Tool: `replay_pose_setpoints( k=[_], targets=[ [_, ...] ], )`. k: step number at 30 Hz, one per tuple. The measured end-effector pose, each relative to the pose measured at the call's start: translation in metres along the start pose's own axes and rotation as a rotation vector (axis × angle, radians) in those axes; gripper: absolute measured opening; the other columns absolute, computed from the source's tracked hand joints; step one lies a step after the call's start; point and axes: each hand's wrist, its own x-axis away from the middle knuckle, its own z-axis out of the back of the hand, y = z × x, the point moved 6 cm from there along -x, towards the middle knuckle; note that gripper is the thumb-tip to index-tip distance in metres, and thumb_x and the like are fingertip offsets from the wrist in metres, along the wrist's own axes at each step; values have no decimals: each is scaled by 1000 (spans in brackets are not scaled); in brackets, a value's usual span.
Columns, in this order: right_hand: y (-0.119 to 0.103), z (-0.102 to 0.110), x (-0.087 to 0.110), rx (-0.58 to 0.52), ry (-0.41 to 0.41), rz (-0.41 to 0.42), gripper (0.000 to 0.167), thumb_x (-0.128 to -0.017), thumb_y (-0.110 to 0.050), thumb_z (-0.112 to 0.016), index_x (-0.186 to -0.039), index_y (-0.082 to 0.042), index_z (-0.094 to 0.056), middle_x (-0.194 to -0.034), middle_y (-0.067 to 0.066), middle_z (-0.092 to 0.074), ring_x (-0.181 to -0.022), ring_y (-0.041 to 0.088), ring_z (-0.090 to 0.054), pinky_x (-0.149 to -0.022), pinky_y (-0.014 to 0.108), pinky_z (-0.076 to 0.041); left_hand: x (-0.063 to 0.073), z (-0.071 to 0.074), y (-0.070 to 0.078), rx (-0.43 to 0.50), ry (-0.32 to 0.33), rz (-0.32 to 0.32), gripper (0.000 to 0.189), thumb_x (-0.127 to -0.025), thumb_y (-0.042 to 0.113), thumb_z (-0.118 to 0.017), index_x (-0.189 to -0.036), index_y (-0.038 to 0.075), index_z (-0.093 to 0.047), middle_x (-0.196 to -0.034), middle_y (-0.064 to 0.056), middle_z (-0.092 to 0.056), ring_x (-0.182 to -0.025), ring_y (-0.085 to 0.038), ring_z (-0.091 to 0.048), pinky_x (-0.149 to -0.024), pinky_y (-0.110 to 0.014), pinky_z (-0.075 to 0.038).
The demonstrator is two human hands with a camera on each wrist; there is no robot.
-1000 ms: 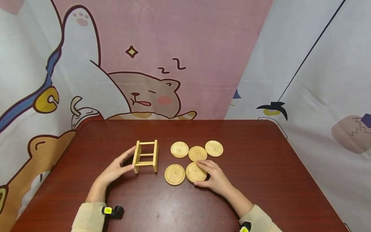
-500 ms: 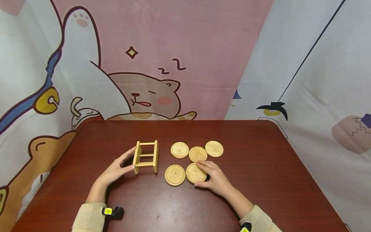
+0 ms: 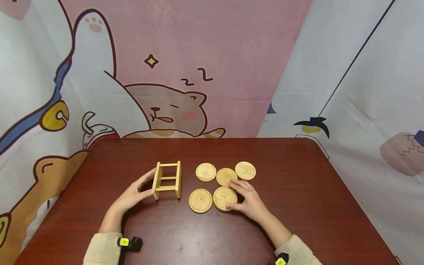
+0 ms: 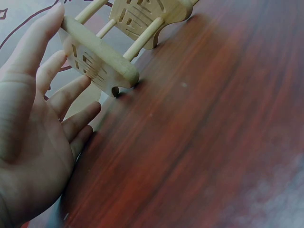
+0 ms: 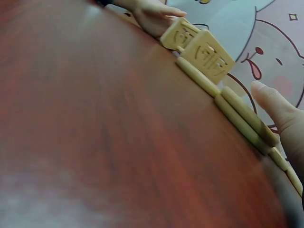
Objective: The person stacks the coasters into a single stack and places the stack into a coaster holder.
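A small wooden rack, two side panels joined by rods, stands on the table left of the coasters. My left hand is at its left side, fingers mostly straight; in the left wrist view the fingertips meet the cut-out panel. Several round wooden coasters with a leaf design lie to the right. My right hand is spread at the right edge of the front right coaster, its thumb and index finger overlapping coasters. Edge-on in the right wrist view, one coaster lies on another.
Other coasters lie close by: front left, back left, middle and back right. The dark red wooden table ends at a cartoon-printed cloth behind and at both sides.
My right hand has shifted slightly away from me, its thumb and index finger spreading from the front right coaster's edge. The left hand and the rack keep their places.
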Motion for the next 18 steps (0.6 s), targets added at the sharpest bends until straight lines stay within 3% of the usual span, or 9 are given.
replay_pose_setpoints(
  k=[8, 18],
  targets=[
    [16, 13, -6, 2, 76, -52, 70, -68, -30, -87, -127, -1, -61, -132, 12, -55, -122, 30, -47, -96, 53, -36, 0, -1, 2, -2, 1, 0, 71, -90, 14, -67, -150, 27, -31, -150, -9, -35, -135, -33, -28, -102, -63, -18],
    [37, 22, -11, 18, 131, -134, 68, -70, -29, -86, -128, -4, -61, -130, 13, -55, -120, 33, -47, -97, 54, -34, 0, 0, 1, 2, -2, 6, 71, -90, 14, -67, -150, 28, -31, -150, -9, -35, -135, -32, -29, -102, -63, -17]
  ],
)
